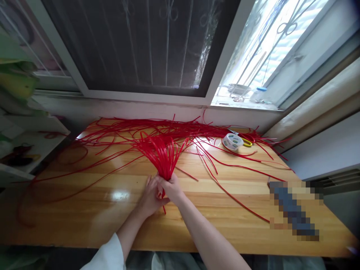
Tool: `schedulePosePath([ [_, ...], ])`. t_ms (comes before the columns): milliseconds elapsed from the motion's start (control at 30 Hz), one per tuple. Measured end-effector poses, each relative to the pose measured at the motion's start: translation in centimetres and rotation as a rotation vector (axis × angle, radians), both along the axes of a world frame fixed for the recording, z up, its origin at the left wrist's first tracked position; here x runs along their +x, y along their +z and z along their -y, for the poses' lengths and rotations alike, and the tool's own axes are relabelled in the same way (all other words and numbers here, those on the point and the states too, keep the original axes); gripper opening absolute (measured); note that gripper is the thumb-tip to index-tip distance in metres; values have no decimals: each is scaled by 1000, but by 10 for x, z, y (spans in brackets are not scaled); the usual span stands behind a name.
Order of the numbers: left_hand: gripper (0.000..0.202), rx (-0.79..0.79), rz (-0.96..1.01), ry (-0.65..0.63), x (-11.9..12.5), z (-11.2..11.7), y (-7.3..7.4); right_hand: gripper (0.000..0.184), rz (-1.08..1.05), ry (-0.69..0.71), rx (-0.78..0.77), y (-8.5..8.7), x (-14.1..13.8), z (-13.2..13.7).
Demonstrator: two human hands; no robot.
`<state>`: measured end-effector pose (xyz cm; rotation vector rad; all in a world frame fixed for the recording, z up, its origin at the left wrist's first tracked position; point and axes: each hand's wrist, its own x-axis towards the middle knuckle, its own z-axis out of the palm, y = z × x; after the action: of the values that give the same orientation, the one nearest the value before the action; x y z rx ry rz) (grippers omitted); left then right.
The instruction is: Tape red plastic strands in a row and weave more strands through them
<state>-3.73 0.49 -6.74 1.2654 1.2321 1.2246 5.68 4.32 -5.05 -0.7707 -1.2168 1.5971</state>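
Two hands at a bundle of red strands [165, 159] over the counter [112, 225].
In the head view, the right hand [172, 187] is closed round the gathered lower part of the bundle, whose looped top fans out toward the window; the left hand [150, 197] is partly curled against its base, its grip too hidden to tell. Beyond lie loose red strands [132, 125], with a white tape roll [233, 141] beside a yellow-handled tool [247, 143].

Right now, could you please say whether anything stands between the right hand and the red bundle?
Nothing visible does: the right hand grips the bundle directly where it narrows, with the left hand close beside.
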Motion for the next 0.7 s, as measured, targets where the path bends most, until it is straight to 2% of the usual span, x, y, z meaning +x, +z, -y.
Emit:
schedulePosePath([
  [67,61,34,-96,-24,4,6,2,42,-107,-61,-8,11,-1,-7],
  [133,65,-15,-44,50,8,14,0,44,-224,-98,-14,25,1,-14],
  [200,55,-151,64,112,9,24,-4,43,-320,-122,-22,38,7,-18],
  [300,37,-346,151,-10,7,39,-7,41,-411,-118,-40,52,18,-16],
  [367,40,-356,123,-66,4,46,-6,38,-434,-100,-58,56,23,-12],
  [433,43,-337,111,-60,3,50,-2,38,-438,-96,-86,56,25,-7],
  [600,34,-286,1,-166,9,54,3,44,-447,-199,-116,60,25,-8],
  [700,31,-280,-72,-124,9,56,2,44,-456,-206,-104,64,29,-11],
])
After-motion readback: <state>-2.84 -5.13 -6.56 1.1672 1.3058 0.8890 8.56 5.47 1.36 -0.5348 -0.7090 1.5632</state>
